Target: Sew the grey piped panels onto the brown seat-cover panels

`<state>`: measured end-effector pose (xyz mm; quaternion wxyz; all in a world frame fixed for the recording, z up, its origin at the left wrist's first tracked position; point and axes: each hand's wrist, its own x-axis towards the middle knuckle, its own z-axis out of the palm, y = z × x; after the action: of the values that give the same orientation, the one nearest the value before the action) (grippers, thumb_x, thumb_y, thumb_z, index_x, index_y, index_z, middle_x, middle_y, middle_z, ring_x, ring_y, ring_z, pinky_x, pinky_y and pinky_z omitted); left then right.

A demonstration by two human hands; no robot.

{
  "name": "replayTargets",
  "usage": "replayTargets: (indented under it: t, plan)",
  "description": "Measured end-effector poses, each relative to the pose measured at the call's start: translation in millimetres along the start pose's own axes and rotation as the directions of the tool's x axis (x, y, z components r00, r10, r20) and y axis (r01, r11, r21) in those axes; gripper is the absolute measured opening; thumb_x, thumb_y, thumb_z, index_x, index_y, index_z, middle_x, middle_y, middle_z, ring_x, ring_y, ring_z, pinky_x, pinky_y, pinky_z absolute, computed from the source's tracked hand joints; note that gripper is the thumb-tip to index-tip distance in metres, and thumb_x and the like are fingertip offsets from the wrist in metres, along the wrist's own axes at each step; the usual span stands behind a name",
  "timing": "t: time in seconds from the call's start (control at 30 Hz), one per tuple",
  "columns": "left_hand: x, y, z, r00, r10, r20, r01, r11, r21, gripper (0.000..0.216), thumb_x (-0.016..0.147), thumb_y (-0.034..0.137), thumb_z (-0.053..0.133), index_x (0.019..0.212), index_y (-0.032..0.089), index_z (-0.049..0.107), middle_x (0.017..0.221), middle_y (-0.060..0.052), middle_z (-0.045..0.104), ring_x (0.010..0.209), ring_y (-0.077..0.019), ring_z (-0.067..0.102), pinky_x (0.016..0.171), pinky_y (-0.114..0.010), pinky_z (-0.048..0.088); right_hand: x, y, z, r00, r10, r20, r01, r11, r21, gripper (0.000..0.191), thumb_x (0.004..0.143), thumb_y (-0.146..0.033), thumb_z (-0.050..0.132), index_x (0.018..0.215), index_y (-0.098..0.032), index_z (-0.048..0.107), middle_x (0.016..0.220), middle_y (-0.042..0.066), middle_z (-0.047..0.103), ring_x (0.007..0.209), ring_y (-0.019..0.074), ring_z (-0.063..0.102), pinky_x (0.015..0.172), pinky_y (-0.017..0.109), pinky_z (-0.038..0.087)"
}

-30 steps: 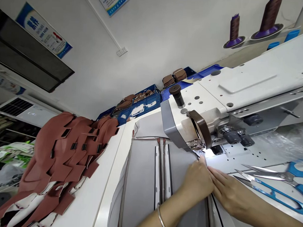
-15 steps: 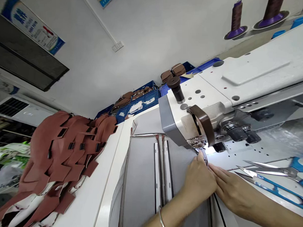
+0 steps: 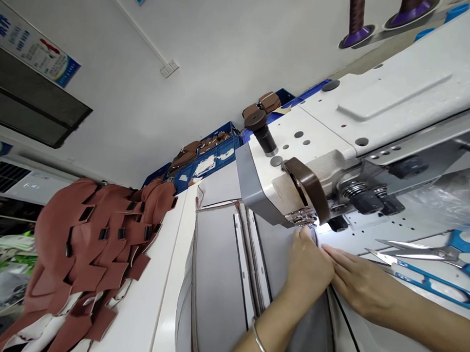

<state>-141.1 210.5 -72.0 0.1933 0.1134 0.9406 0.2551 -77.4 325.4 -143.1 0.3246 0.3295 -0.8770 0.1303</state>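
Note:
Under the head of a white sewing machine (image 3: 269,182) lies a grey fabric panel (image 3: 216,278) with dark-edged seams and pale strips. My left hand (image 3: 311,266), with a metal bangle at the wrist, is closed on the panel's right edge, its fingertips just in front of the presser foot (image 3: 305,218). Beside it, my right hand (image 3: 357,280) lies with fingers stretched out together, their tips at the same fabric edge. Its thumb is hidden. A thin black cord (image 3: 347,323) runs down from below the hands. The needle cannot be made out.
Blue-handled scissors (image 3: 444,252) and blue-handled thread snips (image 3: 427,283) lie right of my right hand. Reddish-brown cut pieces (image 3: 97,243) are piled on the left of the white table (image 3: 150,286). Blue crates (image 3: 212,160) stand behind. Thread spools (image 3: 356,21) stand at upper right.
The camera view has shifted slightly, so the machine appears farther left and higher. My left fingertips are a little closer to the presser foot. My right hand stays beside the left.

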Motion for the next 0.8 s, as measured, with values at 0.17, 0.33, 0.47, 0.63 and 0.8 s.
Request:
replayTargets:
  t: [0.17, 0.33, 0.47, 0.63, 0.8]
  plan:
    - [-1, 5, 10, 1.000, 0.007, -0.025, -0.006, 0.998, 0.060, 0.042, 0.075, 0.011, 0.046, 0.116, 0.007, 0.052, 0.114, -0.017, 0.053, 0.104, -0.0267, 0.052, 0.092, -0.036, 0.042, 0, 3, 5, 0.997, 0.066, -0.035, -0.063, 0.995, 0.077, 0.033, 0.083, -0.002, 0.041, 0.104, -0.002, 0.066, 0.104, 0.022, 0.065, 0.117, 0.0289, 0.052, 0.097, 0.046, 0.049]
    - [-25, 3, -20, 0.961, 0.069, 0.269, -0.127, 0.970, 0.205, 0.063, 0.075, 0.023, 0.049, 0.134, 0.004, 0.040, 0.123, -0.023, 0.052, 0.109, -0.0352, 0.053, 0.092, -0.045, 0.044, -12, -8, -1, 0.999, -0.024, -0.024, 0.025, 0.999, 0.033, 0.030, 0.083, -0.007, 0.045, 0.102, 0.001, 0.066, 0.108, 0.026, 0.064, 0.118, 0.0356, 0.051, 0.095, 0.051, 0.048]
    - [-34, 1, -41, 0.890, 0.017, 0.455, -0.122, 0.972, 0.202, 0.078, 0.073, 0.022, 0.049, 0.146, 0.004, 0.027, 0.126, -0.024, 0.055, 0.113, -0.0372, 0.054, 0.095, -0.046, 0.044, -21, -23, -11, 0.997, -0.065, 0.034, 0.065, 0.998, -0.013, 0.033, 0.080, -0.009, 0.046, 0.106, 0.001, 0.065, 0.112, 0.027, 0.062, 0.114, 0.0379, 0.054, 0.092, 0.053, 0.049]
    - [-27, 6, -32, 0.882, 0.008, 0.471, -0.059, 0.994, 0.093, 0.076, 0.076, 0.023, 0.046, 0.147, 0.005, 0.026, 0.128, -0.024, 0.055, 0.116, -0.0354, 0.054, 0.093, -0.043, 0.046, -17, -28, -12, 0.998, -0.051, 0.042, 0.050, 0.998, 0.031, 0.032, 0.078, -0.006, 0.043, 0.099, -0.003, 0.067, 0.097, 0.024, 0.066, 0.105, 0.0344, 0.059, 0.092, 0.053, 0.049]
    - [-23, 10, -24, 0.883, 0.046, 0.467, -0.127, 0.981, 0.143, 0.074, 0.077, 0.020, 0.044, 0.145, 0.000, 0.025, 0.119, -0.026, 0.059, 0.109, -0.0353, 0.058, 0.089, -0.043, 0.048, -10, -22, -10, 1.000, -0.025, 0.016, 0.025, 0.999, 0.043, 0.030, 0.077, -0.005, 0.045, 0.095, -0.003, 0.069, 0.095, 0.022, 0.066, 0.104, 0.0350, 0.059, 0.094, 0.052, 0.047]
